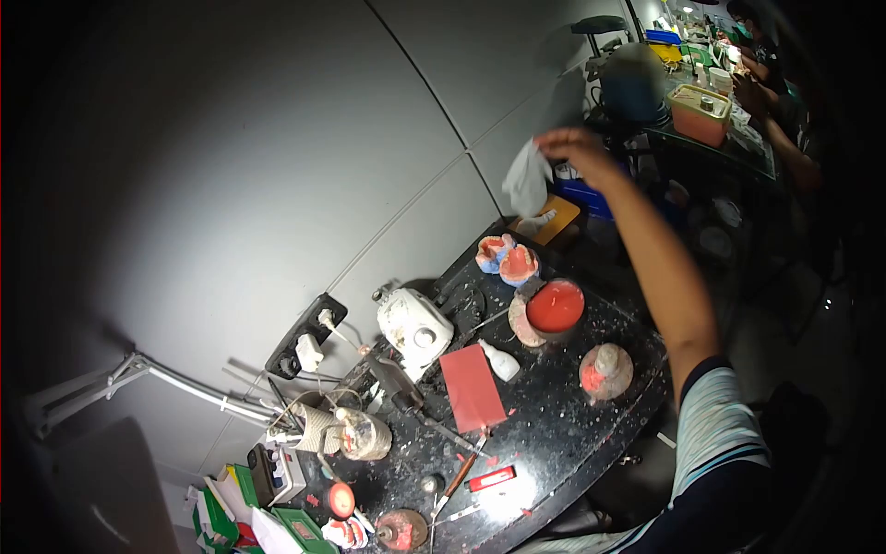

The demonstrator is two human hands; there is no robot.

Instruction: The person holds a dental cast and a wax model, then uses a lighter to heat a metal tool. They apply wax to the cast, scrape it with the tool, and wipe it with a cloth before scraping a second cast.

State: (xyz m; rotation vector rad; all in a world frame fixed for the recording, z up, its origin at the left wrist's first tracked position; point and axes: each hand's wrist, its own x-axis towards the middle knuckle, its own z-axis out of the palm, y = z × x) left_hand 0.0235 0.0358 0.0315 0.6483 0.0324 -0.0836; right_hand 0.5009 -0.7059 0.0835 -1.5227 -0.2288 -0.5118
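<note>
My right hand (577,152) is stretched out past the far end of the black bench, its fingers closed on a limp white piece of cloth or thin bag (528,180). The hand is slightly blurred. The white piece hangs down beside the wall, above an orange-yellow board (560,220). Closest on the bench below are two dental models (519,265) with pink wax and teeth. Beside them stands a round pot of red wax (556,306). My left hand is out of view.
A pink wax sheet (472,388), white bottle (499,360), glass spirit lamp (605,372), wax knife (460,475) and red box (490,478) lie across the bench (563,406). A white machine (415,323) stands by the wall. Other people work at the table behind.
</note>
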